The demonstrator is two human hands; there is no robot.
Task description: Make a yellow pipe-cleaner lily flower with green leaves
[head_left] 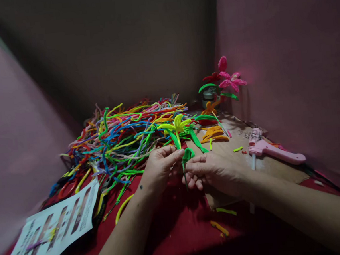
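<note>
My left hand pinches the stem of a yellow pipe-cleaner flower, which stands upright above the fingertips with its petals spread. Close beside it, my right hand has thumb and forefinger closed on a looped green pipe cleaner against that same stem. A thin stem end hangs down between the two hands. Just behind the fingers, a green pipe-cleaner leaf slants down to the right of the flower.
A big heap of coloured pipe cleaners lies at the back left. On cardboard rest orange pieces and a pink glue gun. Pink flowers stand by the right wall. A printed sheet and red-handled scissors are left.
</note>
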